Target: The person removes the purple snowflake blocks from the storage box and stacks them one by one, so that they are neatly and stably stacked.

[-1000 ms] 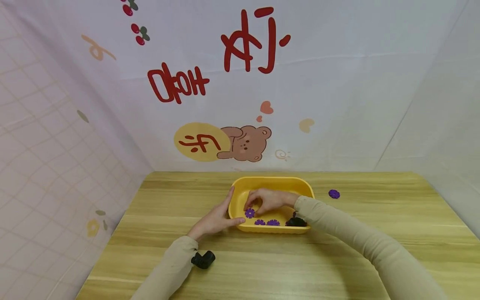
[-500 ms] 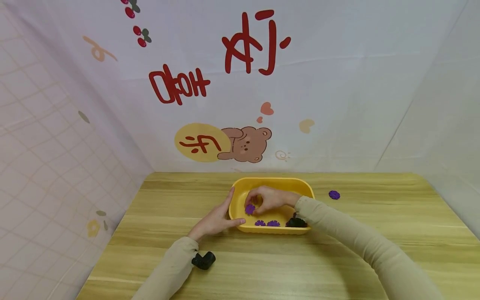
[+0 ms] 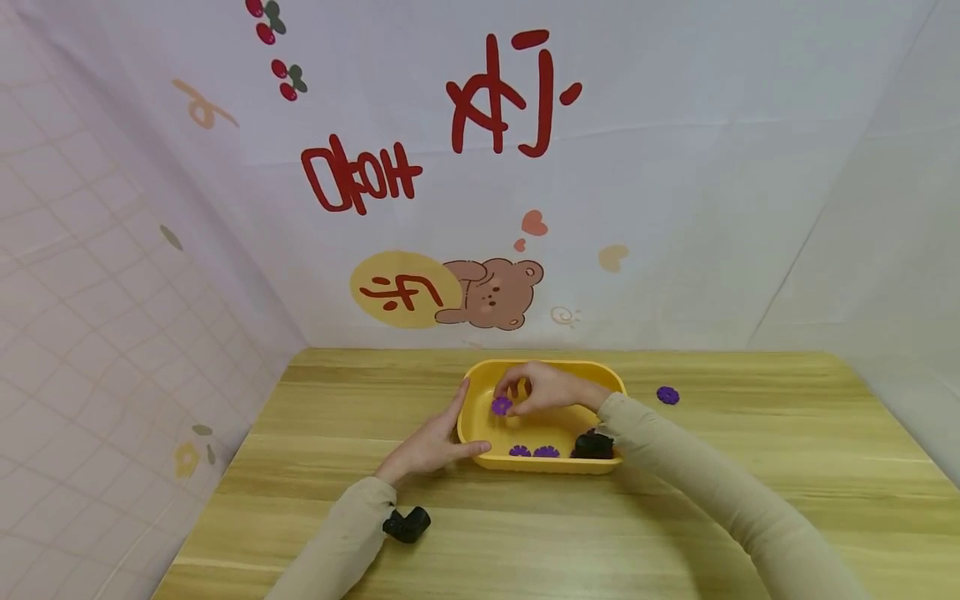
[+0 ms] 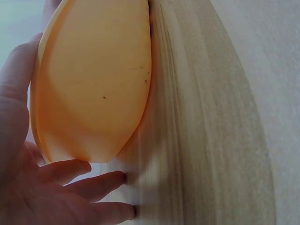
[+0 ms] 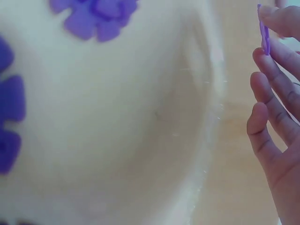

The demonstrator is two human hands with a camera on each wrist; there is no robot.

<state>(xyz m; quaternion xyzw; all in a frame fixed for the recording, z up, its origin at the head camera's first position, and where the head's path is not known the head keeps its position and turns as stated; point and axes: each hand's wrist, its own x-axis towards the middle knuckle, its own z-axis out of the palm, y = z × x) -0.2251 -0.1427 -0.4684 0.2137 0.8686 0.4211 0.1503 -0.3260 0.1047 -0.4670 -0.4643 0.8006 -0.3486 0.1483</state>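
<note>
My right hand (image 3: 543,387) is over the yellow plastic tray (image 3: 543,466) and pinches a notched purple interlocking disc (image 3: 501,406). In the right wrist view, this disc (image 5: 264,30) is seen edge-on between thumb and fingertips. My left hand (image 3: 431,442) rests against the tray's left end, thumb across the near rim and index finger along the far corner. The left wrist view shows this hand (image 4: 51,187) with straight, spread fingers touching the tray's outer wall (image 4: 93,70). More purple discs (image 3: 546,451) lie in the tray along its near side.
Another purple disc (image 3: 668,395) lies on the wooden table (image 3: 540,533), right of the tray. Black wrist-worn devices show on the left wrist (image 3: 407,525) and right wrist (image 3: 594,446). A printed white cloth (image 3: 675,167) hangs behind the table.
My right hand has lifted the purple disc up from the tray's floor, moving slightly toward the far side. My left hand stays at the tray's end. The head view has shifted slightly.
</note>
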